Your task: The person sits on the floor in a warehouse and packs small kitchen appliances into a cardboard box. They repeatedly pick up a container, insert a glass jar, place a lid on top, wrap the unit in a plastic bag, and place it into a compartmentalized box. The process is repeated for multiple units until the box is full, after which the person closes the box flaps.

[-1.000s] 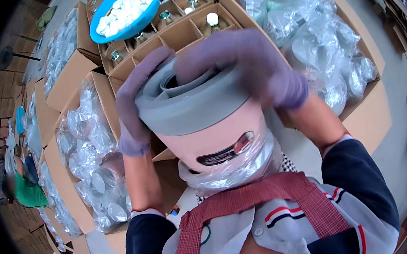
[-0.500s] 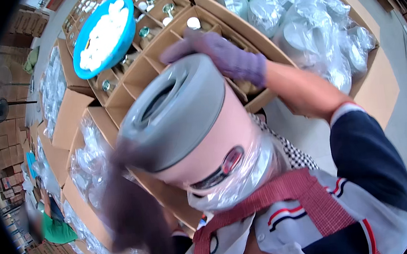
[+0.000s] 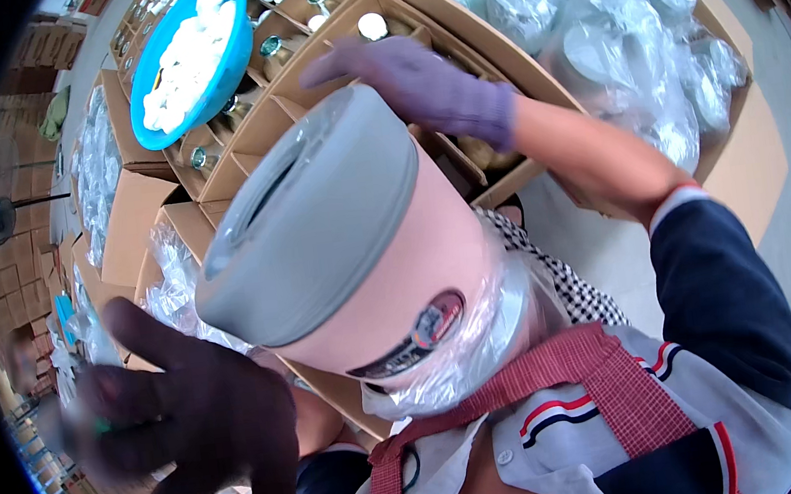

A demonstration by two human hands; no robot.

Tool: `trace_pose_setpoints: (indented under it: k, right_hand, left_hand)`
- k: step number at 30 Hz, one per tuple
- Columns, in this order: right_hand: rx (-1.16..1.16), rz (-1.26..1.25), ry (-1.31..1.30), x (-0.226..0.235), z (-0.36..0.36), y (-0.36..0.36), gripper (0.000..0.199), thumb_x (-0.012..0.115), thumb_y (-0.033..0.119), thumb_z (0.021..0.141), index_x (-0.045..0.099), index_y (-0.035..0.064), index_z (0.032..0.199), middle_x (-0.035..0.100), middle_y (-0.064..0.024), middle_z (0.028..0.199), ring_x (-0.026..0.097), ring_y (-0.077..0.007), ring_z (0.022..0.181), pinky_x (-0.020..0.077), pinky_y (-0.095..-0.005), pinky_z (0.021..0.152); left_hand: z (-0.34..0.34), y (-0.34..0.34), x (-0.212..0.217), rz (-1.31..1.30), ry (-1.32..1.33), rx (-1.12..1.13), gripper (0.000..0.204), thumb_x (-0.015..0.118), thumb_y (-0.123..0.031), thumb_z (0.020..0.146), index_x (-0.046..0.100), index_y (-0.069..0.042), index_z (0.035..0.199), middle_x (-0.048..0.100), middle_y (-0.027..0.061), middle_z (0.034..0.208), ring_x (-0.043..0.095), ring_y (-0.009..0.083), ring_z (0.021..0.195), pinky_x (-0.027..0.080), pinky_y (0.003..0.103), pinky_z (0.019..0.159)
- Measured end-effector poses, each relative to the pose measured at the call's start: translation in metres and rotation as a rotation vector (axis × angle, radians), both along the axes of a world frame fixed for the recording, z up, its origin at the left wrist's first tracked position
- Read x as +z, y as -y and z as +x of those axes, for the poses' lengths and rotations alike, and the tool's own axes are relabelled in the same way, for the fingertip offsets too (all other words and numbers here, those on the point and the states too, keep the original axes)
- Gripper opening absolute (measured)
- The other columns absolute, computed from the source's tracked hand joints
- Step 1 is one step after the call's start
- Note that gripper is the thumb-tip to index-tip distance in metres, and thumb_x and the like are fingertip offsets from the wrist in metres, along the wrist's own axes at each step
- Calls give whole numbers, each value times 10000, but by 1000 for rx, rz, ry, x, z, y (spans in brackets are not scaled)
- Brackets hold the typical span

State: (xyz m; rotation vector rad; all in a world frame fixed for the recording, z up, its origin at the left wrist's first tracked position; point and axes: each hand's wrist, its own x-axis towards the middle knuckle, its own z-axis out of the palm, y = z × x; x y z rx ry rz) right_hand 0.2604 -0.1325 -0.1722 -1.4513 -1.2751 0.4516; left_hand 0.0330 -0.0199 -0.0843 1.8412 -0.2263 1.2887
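Observation:
A large pink insulated jug (image 3: pixel 407 265) with a grey lid (image 3: pixel 336 234) leans across the middle of the view, its base towards my body. Clear plastic wrap (image 3: pixel 457 357) is bunched around the jug's lower part. My left hand (image 3: pixel 204 405), in a dark brown glove, is held off to the left of the lid, fingers spread and holding nothing. My right hand (image 3: pixel 426 82), in a purple glove, lies along the lid's far right edge with its fingers stretched out. Part of its palm side is hidden behind the lid.
Beyond the jug is a divided carton (image 3: pixel 276 99) with bottle-like items in some cells. A blue basin (image 3: pixel 245 54) of white caps rests over the cartons. At right, an open carton (image 3: pixel 736 194) holds plastic-wrapped grey items. More cartons line the left side.
My left hand has come away from the lid's left side and swung down and left, its fingers spreading. The jug has shifted slightly left, while my right hand stays at the lid.

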Motion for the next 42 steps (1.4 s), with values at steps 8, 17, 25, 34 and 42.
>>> trace_pose_setpoints:
  k: [8, 17, 25, 34, 42]
  right_hand:
    - [-248, -282, 332, -61, 27, 29, 256, 539, 278, 886, 601, 81, 1036, 652, -150, 962, 625, -339, 864, 490, -399, 786]
    - [-128, -785, 837, -111, 28, 100, 395, 694, 318, 777, 597, 155, 1123, 532, -168, 1075, 597, -319, 964, 511, -421, 825]
    - [-432, 487, 1253, 216, -24, 68, 184, 652, 267, 836, 648, 94, 896, 636, -106, 717, 650, -230, 627, 525, -367, 546]
    - [-386, 568, 588, 210, -50, 55, 498, 540, 451, 910, 524, 53, 1210, 562, -160, 1141, 591, -259, 993, 472, -366, 869]
    - [249, 31, -866, 84, -79, 76, 602, 292, 525, 985, 438, 51, 1326, 565, -81, 1162, 566, -156, 1044, 500, -313, 872]
  left_hand:
    - [52, -79, -26, -311, -308, 243, 316, 412, -212, 981, 530, 25, 1153, 591, 160, 1154, 604, 199, 1002, 517, 319, 842]
    - [13, -105, -196, -217, -1048, 615, 387, 537, -296, 934, 563, -47, 1229, 584, 152, 1190, 576, 270, 1061, 463, 347, 927]
    - [47, 33, -42, -747, -434, -325, 464, 487, -387, 952, 495, -67, 1288, 584, 120, 1177, 597, 225, 1029, 504, 342, 859]
    - [22, 27, 50, -695, -117, -598, 612, 419, -518, 964, 426, -54, 1363, 524, 105, 1282, 515, 204, 1172, 420, 339, 1005]
    - [-26, 22, 70, -243, -525, -432, 575, 678, -243, 802, 515, -92, 1333, 511, 50, 1315, 487, 165, 1191, 382, 299, 1028]
